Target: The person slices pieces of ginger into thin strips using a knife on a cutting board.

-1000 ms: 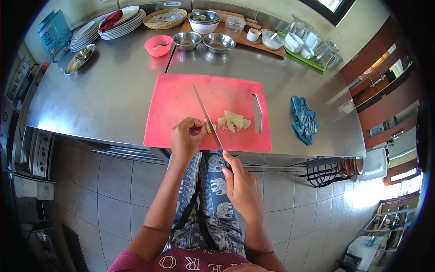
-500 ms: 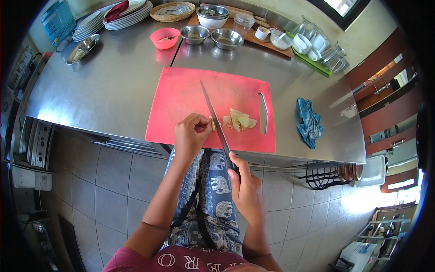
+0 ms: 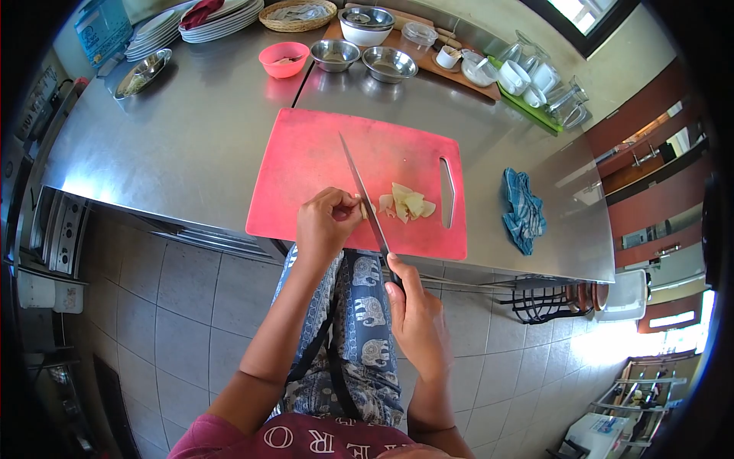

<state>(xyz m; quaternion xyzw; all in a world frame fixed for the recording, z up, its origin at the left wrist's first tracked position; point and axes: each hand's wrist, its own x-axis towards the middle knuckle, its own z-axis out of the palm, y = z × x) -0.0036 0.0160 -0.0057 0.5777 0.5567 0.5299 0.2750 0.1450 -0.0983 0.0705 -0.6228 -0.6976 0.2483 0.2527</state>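
Observation:
In the head view, my right hand [image 3: 417, 321] grips the dark handle of a long kitchen knife [image 3: 356, 174], whose blade points away from me across the red cutting board [image 3: 302, 157]. My left hand [image 3: 325, 222] is closed in a pinch at the left side of the blade. Between its fingertips is a small pale food piece [image 3: 365, 209], mostly hidden by the fingers; its kind is unclear. Right of the blade lies a small pile of pale yellowish slices [image 3: 411, 203], with a few pinkish bits beside it.
Metal bowls [image 3: 389, 66] and a pink bowl [image 3: 283, 61] stand behind the board. A blue cloth [image 3: 523, 211] lies to the right. Stacked plates [image 3: 222, 27] and an oval metal dish [image 3: 142, 74] are at back left, white cups [image 3: 514, 77] on a green tray at back right.
The view has shifted slightly. Both hands hold nearly the same pose, with the pinched piece still against the left of the blade; the pile of slices looks the same.

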